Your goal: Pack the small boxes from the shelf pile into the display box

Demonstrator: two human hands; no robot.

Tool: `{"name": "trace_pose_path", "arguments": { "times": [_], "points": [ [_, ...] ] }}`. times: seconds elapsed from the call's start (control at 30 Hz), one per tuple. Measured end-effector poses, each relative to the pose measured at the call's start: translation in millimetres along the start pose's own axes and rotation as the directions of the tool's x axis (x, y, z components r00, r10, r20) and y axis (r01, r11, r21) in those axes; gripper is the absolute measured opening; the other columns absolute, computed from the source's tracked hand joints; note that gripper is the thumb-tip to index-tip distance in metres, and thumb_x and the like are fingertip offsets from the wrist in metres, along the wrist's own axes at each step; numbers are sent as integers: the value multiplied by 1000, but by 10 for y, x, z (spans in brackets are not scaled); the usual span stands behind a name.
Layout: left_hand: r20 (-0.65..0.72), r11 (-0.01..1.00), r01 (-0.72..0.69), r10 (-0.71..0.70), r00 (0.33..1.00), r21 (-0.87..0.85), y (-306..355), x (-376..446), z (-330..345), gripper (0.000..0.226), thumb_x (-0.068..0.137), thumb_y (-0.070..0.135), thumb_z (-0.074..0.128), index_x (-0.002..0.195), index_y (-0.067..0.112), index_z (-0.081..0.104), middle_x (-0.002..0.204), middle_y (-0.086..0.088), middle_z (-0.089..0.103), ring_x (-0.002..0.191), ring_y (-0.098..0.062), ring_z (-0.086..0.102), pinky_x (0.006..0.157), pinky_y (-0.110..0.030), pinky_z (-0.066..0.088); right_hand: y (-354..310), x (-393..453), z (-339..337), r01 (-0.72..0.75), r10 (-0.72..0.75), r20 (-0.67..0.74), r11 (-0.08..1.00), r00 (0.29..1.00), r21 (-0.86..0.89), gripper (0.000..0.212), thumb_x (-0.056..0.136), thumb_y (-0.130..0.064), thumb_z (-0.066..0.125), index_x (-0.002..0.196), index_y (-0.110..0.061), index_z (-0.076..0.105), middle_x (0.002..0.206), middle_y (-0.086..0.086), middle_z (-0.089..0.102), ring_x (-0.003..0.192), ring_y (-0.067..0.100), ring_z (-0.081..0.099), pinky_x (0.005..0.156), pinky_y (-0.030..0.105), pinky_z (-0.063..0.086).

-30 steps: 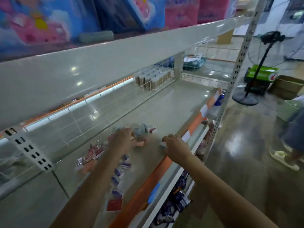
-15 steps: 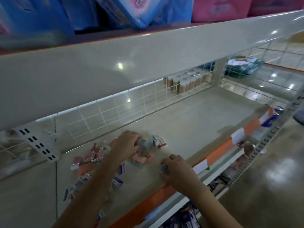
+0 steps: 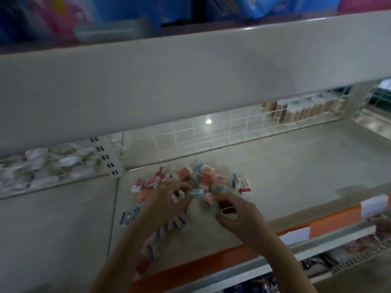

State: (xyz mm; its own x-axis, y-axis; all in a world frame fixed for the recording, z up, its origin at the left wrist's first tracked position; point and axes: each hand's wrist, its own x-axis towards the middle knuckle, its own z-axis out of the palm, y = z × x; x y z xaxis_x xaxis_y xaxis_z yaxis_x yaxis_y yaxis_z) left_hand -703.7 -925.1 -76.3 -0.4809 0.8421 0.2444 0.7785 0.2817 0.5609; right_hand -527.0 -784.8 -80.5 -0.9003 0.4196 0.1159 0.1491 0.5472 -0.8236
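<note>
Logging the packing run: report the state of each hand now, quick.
Left hand: fingers curled, pinching a small box over the pile.
Right hand: fingers curled round a small dark-red box.

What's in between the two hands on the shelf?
In the head view, a small pale blue box and a pink one from the pile lie between the left hand and the right hand.

Cream metal shelf [image 3: 296, 170], white wire backing [image 3: 211, 132].
</note>
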Motion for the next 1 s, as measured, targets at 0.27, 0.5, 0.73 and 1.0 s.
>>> {"name": "trace_pose_path", "arguments": {
  "times": [0.27, 0.5, 0.73, 1.0],
  "points": [
    [-192, 920, 232, -302, 934, -317, -191, -841, -674, 24, 88, 28, 55, 67, 36, 63, 63, 13, 64, 54, 3, 50, 55, -20, 39, -630, 163, 584, -87, -59, 202, 762, 978, 642, 38, 78, 15, 59, 106, -11, 60, 96, -1, 71, 93, 12, 67, 76, 20, 53],
    [-259, 855, 304, -434, 863, -420, -432, -1931, -1386, 29, 95, 20, 51, 71, 32, 62, 60, 16, 64, 53, 0, 45, 54, -16, 36, -1404, 119, 1548, -115, -177, 279, 616, 944, 779, 37, 72, 18, 56, 99, -7, 55, 93, -5, 66, 90, 9, 65, 77, 20, 53],
    [-324, 800, 391, -558, 764, -455, -878, -3388, -2165, 25, 95, 6, 48, 79, 22, 59, 52, 13, 62, 46, 3, 42, 49, -11, 35, -2287, -242, 2876, -108, -298, 354, 610, 886, 785, 32, 64, 0, 65, 94, -10, 57, 89, -6, 69, 89, 11, 67, 76, 20, 54],
    [-405, 764, 499, -642, 651, -408, -1375, -4777, -2937, 18, 96, 13, 49, 83, 15, 61, 62, 3, 61, 51, 1, 49, 55, -14, 38, -3157, -372, 4158, -120, -369, 541, 734, 756, 668, 53, 75, 19, 58, 85, -32, 66, 90, -9, 70, 83, 9, 68, 65, 19, 52]
  ]
}}
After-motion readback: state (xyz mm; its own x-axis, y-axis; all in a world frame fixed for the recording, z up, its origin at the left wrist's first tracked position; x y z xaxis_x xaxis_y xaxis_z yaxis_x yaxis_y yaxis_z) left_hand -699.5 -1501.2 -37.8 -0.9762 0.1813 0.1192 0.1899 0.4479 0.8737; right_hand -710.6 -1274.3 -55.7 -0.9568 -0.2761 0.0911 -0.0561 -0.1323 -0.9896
